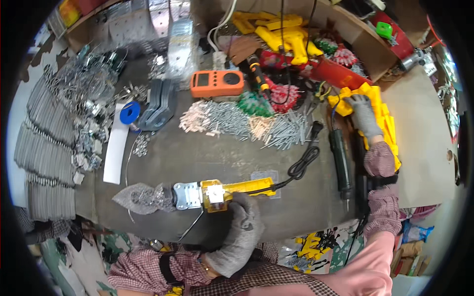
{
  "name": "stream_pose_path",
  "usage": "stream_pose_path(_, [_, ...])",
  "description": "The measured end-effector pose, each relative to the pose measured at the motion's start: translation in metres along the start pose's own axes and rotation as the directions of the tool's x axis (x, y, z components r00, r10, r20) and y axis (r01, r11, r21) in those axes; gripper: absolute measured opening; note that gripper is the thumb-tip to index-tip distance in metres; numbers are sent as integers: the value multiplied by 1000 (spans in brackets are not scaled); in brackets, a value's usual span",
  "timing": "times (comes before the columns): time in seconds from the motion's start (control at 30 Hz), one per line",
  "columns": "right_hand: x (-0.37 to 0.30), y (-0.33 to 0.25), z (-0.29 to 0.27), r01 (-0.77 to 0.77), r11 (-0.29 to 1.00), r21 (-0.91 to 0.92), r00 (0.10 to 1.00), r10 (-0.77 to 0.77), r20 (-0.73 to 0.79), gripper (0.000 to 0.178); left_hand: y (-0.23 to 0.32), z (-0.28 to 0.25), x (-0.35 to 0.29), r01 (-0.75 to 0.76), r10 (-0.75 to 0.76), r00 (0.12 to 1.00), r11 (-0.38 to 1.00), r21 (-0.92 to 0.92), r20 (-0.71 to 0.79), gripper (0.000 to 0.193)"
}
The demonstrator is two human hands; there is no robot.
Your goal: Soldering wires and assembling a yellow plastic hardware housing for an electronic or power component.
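A hand tool with a yellow handle shell (249, 187), metal bracket plates (187, 196) and a front end wrapped in bubble wrap (143, 198) lies across the table before me. From its handle a black cord (302, 165) runs to a plug. My left hand (242, 232), in a grey glove, is closed at the handle's near side, by a white block inside the yellow housing; its fingertips are partly hidden. Far to the right, my gloved right hand (363, 116) rests on a pile of yellow plastic handle shells (385, 116), fingers spread over the top pieces.
A black electric screwdriver (339, 163) lies left of my right forearm. Behind are an orange multimeter (217, 83), heaped screws (227, 118) and red and green wire connectors (284, 96). Stacked metal plates (47, 148) line the left edge, near a blue tape roll (130, 113).
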State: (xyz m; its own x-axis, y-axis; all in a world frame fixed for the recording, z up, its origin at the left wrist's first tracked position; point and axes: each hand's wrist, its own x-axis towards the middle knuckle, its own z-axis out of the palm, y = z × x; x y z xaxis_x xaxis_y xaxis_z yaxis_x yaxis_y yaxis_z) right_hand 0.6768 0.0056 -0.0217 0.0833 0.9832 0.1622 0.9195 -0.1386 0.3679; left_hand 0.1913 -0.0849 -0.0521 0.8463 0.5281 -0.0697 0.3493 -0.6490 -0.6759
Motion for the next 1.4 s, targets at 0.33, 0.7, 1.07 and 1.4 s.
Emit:
stream_pose_path(0.33, [-94, -20, -45, -496, 678, 542, 781, 622, -64, 64, 6, 10, -10, 66, -64, 998, 991, -116, 17, 38])
stream_pose_path(0.7, [-107, -269, -111, 362, 636, 682, 919, -121, -375, 49, 13, 26, -26, 81, -98, 992, 980, -183, -85, 39])
stream_pose_path(1.07, [-67, -344, -134, 125, 365, 923, 920, -390, 29, 49, 18, 37, -36, -8, -41, 994, 903, -429, -104, 33])
stream_pose_path(1.4, [-191, -286, -84, -26, -245, 969, 874, 465, 141, 38, 9, 30, -30, 53, -92, 994, 890, -454, -65, 54])
